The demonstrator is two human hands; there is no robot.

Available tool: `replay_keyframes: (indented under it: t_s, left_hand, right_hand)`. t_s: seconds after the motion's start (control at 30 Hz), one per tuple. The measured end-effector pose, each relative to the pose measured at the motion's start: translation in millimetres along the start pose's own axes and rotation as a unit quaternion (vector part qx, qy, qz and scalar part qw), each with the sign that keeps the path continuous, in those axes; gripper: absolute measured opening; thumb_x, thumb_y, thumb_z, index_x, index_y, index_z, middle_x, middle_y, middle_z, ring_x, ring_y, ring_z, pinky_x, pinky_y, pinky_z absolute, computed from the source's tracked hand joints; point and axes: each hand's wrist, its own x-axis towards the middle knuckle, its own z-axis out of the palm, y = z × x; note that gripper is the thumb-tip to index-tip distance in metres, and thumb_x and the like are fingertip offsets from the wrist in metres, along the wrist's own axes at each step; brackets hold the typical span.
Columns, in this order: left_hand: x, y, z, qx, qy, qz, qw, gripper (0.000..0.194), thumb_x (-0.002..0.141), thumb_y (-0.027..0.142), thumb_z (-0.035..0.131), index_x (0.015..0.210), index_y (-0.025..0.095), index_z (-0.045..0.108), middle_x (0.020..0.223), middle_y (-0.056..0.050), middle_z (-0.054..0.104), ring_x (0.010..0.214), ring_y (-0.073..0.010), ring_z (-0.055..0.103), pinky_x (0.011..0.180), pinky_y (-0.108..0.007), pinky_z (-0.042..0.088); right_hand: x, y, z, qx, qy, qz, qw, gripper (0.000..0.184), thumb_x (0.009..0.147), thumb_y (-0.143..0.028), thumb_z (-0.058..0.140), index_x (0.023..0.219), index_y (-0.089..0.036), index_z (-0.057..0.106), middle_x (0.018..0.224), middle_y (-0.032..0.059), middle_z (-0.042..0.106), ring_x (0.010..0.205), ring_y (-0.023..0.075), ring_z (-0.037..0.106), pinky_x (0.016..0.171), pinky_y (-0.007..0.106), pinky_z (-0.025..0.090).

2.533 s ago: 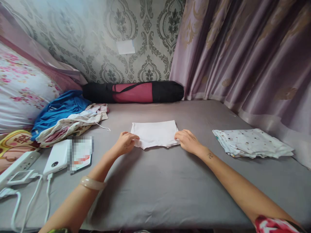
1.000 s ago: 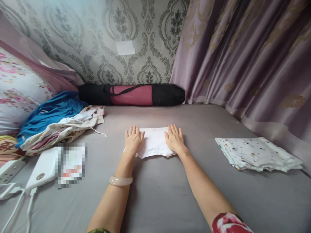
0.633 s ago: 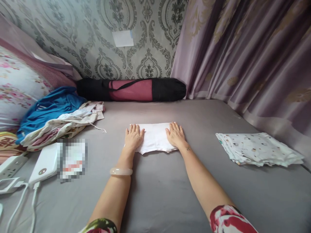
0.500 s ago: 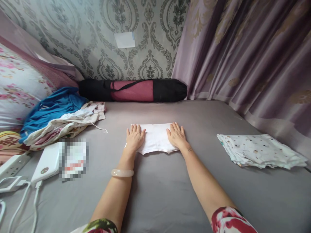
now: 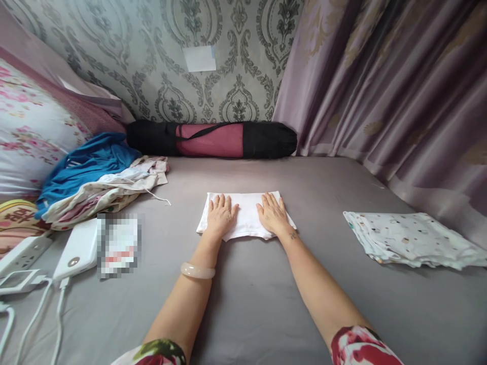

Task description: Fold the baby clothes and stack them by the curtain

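A small white folded garment [image 5: 246, 215] lies flat on the grey sheet in front of me. Its lower edge has notches, and I cannot tell exactly what kind of garment it is. My left hand [image 5: 221, 215] rests palm down on its left part, fingers stretched forward. On its right part my right hand [image 5: 273, 215] lies flat in the same way, fingers slightly spread. Both hands press on the cloth without gripping it. The middle of the garment shows between them, and its outer corners stick out past each hand.
A patterned stack of folded cloth [image 5: 411, 238] lies to the right. At left are a heap of clothes [image 5: 91, 172], a power bank [image 5: 79, 248], a power strip [image 5: 26, 253] with cables, and a blurred-out item [image 5: 119, 246]. A long black-and-red bag [image 5: 209, 139] lies along the wall.
Earlier my fingers pinched the garment's two side edges; then they opened flat onto it. Since half a second ago both hands have slid slightly inward, baring the corners.
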Motion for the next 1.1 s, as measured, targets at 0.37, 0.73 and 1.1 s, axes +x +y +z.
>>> replay_keyframes:
  t_s: [0.37, 0.73, 1.1]
  left_hand:
    - [-6.1, 28.9, -3.7, -0.013, 0.012, 0.009, 1.0, 0.06, 0.098, 0.045, 0.029, 0.143, 0.007, 0.043, 0.152, -0.022, 0.036, 0.145, -0.0344, 0.025, 0.117, -0.053, 0.017]
    - [-0.3, 18.7, -5.1, -0.113, -0.045, 0.028, 0.992, 0.056, 0.094, 0.039, 0.043, 0.14, 0.006, 0.045, 0.15, -0.023, 0.038, 0.142, -0.0373, 0.028, 0.115, -0.055, 0.022]
    - [-14.2, -33.5, -18.3, -0.364, 0.125, -0.098, 0.918, 0.035, 0.087, 0.026, 0.051, 0.119, 0.017, 0.058, 0.123, -0.013, 0.064, 0.112, -0.0246, 0.06, 0.1, -0.041, 0.046]
  right_hand:
    - [-6.0, -18.2, -0.9, -0.003, 0.051, -0.032, 0.998, 0.056, 0.101, -0.035, 0.022, 0.147, -0.007, 0.038, 0.157, 0.0138, 0.029, 0.147, 0.0237, 0.018, 0.118, 0.043, 0.005]
    - [-3.4, -25.3, -3.1, -0.014, -0.004, -0.015, 1.0, 0.057, 0.1, -0.034, 0.024, 0.148, -0.006, 0.035, 0.156, 0.0153, 0.03, 0.145, 0.025, 0.022, 0.117, 0.044, 0.011]
    - [7.3, -81.2, 13.4, 0.029, 0.005, -0.05, 0.998, 0.059, 0.099, -0.038, 0.022, 0.148, -0.006, 0.034, 0.157, 0.0137, 0.028, 0.146, 0.0245, 0.02, 0.118, 0.045, 0.009]
